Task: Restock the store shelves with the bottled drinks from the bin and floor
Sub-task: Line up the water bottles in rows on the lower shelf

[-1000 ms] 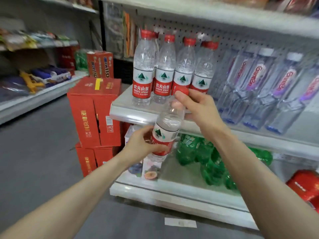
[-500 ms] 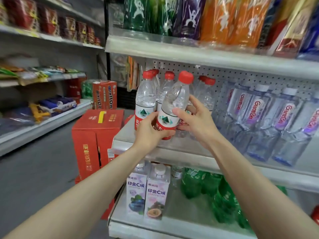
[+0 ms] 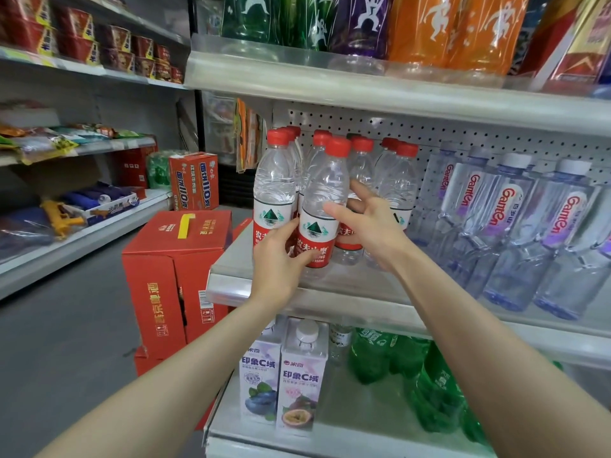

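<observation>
Here, bottle [image 3: 325,193] on shelf [image 3: 231,285], between both hands [image 3: 281,262] [image 3: 373,229]

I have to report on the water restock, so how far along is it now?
Done: several red-capped water bottles stand in rows on the middle shelf. In hand: the left hand grips one more bottle by its label at the row's front, apparently set down, while the open right hand steadies it. Left: letting go; the bin and floor stock are out of view, so the remainder cannot be told.
</observation>
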Available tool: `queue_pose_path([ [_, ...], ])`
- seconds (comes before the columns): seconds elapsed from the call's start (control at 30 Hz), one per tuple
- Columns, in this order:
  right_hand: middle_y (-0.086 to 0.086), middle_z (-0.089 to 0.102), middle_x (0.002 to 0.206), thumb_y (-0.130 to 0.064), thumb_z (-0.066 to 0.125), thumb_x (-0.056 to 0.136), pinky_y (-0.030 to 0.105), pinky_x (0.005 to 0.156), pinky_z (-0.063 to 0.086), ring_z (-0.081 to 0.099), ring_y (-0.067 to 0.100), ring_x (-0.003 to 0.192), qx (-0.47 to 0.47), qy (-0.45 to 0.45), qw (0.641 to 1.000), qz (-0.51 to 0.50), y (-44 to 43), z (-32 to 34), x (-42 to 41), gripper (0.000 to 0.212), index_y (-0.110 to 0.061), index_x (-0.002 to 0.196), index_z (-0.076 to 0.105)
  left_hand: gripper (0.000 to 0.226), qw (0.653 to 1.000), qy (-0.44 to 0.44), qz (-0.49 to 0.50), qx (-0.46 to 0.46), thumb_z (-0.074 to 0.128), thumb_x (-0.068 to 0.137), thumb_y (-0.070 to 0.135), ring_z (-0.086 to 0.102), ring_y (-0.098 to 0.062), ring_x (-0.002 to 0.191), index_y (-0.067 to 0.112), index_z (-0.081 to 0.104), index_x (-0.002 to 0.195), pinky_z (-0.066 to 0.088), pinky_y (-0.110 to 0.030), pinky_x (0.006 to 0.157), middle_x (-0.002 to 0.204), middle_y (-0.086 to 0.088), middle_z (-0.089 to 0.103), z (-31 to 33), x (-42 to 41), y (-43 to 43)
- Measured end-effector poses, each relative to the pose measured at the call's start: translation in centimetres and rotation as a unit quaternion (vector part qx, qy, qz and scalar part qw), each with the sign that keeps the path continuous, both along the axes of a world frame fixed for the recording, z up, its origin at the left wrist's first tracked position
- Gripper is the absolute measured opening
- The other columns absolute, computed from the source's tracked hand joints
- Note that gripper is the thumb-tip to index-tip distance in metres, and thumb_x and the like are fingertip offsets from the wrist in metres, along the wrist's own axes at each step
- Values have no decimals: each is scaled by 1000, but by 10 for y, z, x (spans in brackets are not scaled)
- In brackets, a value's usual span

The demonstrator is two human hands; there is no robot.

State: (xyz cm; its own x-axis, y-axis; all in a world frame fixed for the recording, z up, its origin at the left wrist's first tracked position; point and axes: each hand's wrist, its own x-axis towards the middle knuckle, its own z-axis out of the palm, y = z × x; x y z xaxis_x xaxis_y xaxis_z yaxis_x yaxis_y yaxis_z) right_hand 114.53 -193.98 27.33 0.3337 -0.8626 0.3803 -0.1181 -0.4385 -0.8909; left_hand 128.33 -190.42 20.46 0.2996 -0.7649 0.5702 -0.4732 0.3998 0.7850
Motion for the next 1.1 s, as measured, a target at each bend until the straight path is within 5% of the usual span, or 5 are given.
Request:
queue_pose_path([
  [0.23, 7, 52, 137, -17, 54, 97, 10, 62, 52, 56, 14, 109, 36, -43, 998, -19, -6, -9, 13, 55, -21, 147, 32, 38, 999, 32, -13, 11, 62, 91, 18, 57, -13, 116, 15, 59, 128, 47, -35, 101, 126, 2, 61, -8, 9, 5],
  [0.37, 1, 51, 141, -32, 49, 99, 39, 99, 50, 53, 16, 122, 18, -24, 998, -52, -3, -36, 13, 50, -26, 147, 35, 33, 997, 58, -36, 45, 51, 97, 25, 56, -9, 113, 18, 58, 128, 48, -27, 96, 123, 7, 60, -13, 12, 13],
  [0.5, -12, 42, 148, -48, 40, 99, 42, 112, 36, 43, 8, 133, 45, -34, 997, -48, 13, -70, 16, 52, -31, 147, 33, 35, 992, 79, -59, 81, 41, 100, 35, 50, -4, 119, 25, 56, 131, 39, -24, 102, 123, 16, 56, -17, 13, 17],
  [0.9, -19, 45, 138, -47, 29, 102, 18, 97, 31, 40, -6, 120, 49, -28, 997, -59, 21, -71, 14, 49, -29, 147, 33, 41, 989, 90, -73, 96, 34, 99, 43, 48, 16, 93, 27, 56, 129, 38, -18, 90, 101, 32, 51, -9, 5, 26],
  [1.1, -18, 46, 140, -48, 31, 102, 16, 99, 35, 43, -5, 122, 47, -35, 996, -67, 18, -76, 12, 49, -29, 147, 37, 37, 987, 92, -84, 101, 34, 99, 46, 51, 6, 101, 34, 55, 126, 45, -33, 102, 99, 35, 52, -10, 4, 25],
])
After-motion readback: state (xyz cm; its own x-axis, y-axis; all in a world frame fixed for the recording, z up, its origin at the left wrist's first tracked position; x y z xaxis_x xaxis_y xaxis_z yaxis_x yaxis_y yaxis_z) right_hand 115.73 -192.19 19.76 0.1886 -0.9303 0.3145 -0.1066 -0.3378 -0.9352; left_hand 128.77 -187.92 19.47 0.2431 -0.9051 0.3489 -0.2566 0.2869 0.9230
